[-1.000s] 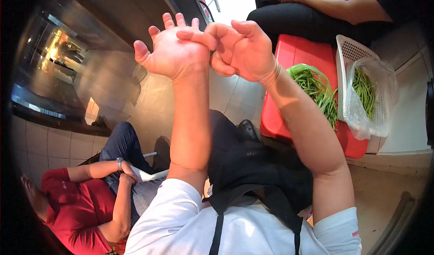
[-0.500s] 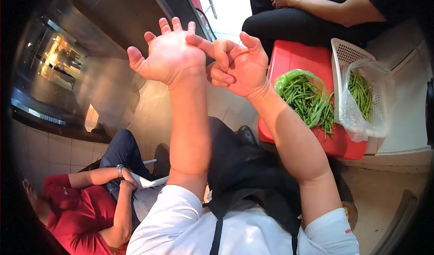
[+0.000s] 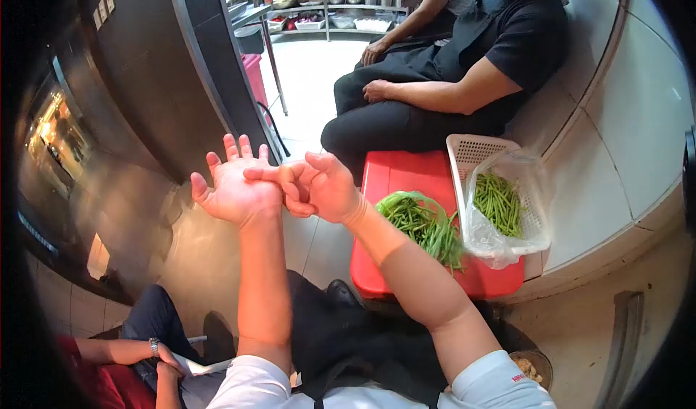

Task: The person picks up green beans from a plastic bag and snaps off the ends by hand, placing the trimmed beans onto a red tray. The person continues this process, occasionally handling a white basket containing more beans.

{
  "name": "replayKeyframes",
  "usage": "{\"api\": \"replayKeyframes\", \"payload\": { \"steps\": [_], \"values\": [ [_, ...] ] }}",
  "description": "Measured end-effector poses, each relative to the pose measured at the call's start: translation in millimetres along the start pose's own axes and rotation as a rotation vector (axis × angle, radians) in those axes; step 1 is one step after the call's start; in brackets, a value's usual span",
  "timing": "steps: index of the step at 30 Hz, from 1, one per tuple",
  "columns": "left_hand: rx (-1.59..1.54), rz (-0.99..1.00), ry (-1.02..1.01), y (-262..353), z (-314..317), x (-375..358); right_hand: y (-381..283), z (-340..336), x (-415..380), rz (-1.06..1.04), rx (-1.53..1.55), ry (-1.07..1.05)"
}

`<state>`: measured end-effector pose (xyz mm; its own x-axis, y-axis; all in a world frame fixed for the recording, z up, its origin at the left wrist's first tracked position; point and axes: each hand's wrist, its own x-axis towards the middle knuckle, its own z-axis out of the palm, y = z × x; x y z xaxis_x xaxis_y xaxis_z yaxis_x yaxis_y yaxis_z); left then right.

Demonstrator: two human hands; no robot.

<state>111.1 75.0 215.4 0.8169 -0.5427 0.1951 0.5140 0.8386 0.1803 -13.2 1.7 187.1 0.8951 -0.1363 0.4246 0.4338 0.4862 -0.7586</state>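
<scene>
My left hand (image 3: 245, 188) is held palm up with its fingers spread, and nothing lies in it. My right hand (image 3: 315, 192) has its index finger stretched across onto the left palm, apparently touching it. Its thumb stands apart and the other fingers are partly curled, with nothing held. Beyond my right forearm, a green plastic bag of long green beans (image 3: 409, 220) lies on a red stool-like surface (image 3: 395, 173). A white perforated basket (image 3: 536, 231) beside it holds a clear plastic bag (image 3: 489, 246) with more green beans (image 3: 498, 205).
A person in black (image 3: 471, 83) sits behind the red surface, another beside them. A person in a red shirt (image 3: 109, 387) sits at lower left. Shelves with pots and trays (image 3: 326, 7) stand at the back. A bowl with pale brown pieces (image 3: 528, 369) is at lower right.
The view has tilted up, bringing the back shelves and more of the seated people into sight. My hands keep nearly the same pose, index finger on palm.
</scene>
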Motion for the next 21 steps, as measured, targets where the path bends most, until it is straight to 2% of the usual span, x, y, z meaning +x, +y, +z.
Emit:
{"api": "replayKeyframes", "payload": {
  "steps": [1, 6, 9, 10, 11, 12, 13, 14, 15, 19, 21],
  "values": [
    [0.003, -0.01, -0.008, 0.0, -2.8, -0.4, 0.6, -1.0, -1.2, 0.008, -0.027, -0.009],
    [-0.06, -0.019, -0.005, -4.8, -8.3, -5.7, 50.4, 9.5, -11.3, -0.244, 0.389, 0.103],
    [-0.024, 0.003, 0.058, -5.5, -20.6, -5.8, 71.3, 2.0, -18.3, -0.234, 0.45, 0.175],
    [-0.03, -0.051, 0.014, 1.3, -32.5, -3.8, 70.1, -3.1, -21.4, -0.182, 0.377, 0.15],
    [-0.049, -0.015, 0.073, 1.3, -37.2, -0.8, 77.7, -11.8, -20.1, -0.17, 0.372, 0.123],
    [-0.13, -0.135, 0.048, -16.9, -43.0, -11.9, 66.3, -12.3, -43.7, -0.166, 0.35, 0.254],
    [-0.166, -0.153, -0.011, 3.4, -40.7, -6.1, 73.0, -9.6, -30.6, -0.167, 0.414, 0.213],
    [-0.112, -0.056, 0.035, 10.7, -34.4, -4.8, 79.9, -6.1, -18.4, -0.166, 0.478, 0.173],
    [-0.093, -0.026, 0.09, -6.7, -21.1, -8.2, 83.2, -18.2, -26.0, -0.228, 0.537, 0.119],
    [-0.077, 0.078, 0.016, 2.8, -5.3, -1.5, 96.4, -23.5, -38.5, -0.195, 0.51, 0.298],
    [-0.067, 0.083, 0.018, 1.0, -6.8, -1.0, 82.8, -21.5, -40.4, -0.247, 0.454, 0.297]
  ]
}}
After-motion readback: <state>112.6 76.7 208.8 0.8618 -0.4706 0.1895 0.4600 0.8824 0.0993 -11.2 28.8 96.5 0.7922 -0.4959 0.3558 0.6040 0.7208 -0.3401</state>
